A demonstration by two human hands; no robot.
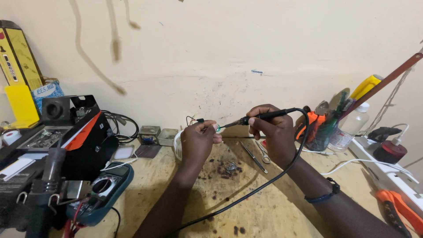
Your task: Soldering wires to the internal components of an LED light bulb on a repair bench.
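Black soldering iron gripped in our right hand meets the small green part our left hand pinches above the scorched wooden bench; we judge soldering underway, steadiness needed.

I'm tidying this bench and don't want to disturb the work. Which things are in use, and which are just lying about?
In use:
soldering iron in the right hand
small wired part in the left hand

Lying about:
multimeter
tweezers
clear bottle
orange-handled pliers
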